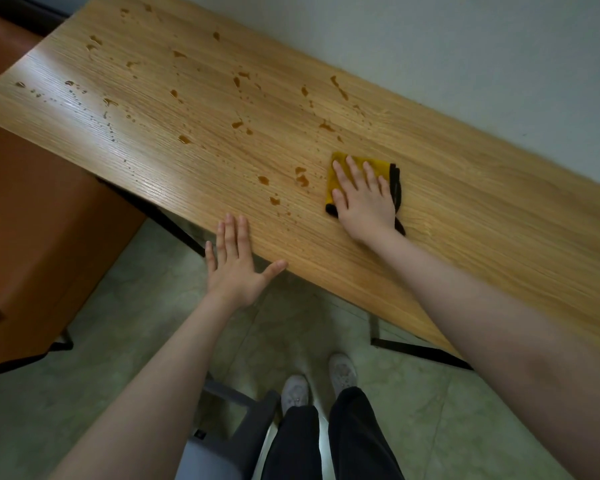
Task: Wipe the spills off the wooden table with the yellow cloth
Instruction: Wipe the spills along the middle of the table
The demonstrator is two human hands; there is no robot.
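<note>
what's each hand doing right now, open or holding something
Left hand: open, fingers straight, resting flat on the table edge, holding nothing.
Right hand: open, fingers straight, pressing the cloth flat on the table.

Right hand (364,195) lay flat, fingers straight, pressing the folded yellow cloth (340,164) on the wooden table (482,220). Left hand (234,261) was open, fingers spread, resting at the table's near edge. Brown spills (302,176) dotted the tabletop left of the cloth and toward the far end. An orange chair (42,220) stood left; white shoes (342,370) on tile floor (430,410).
</note>
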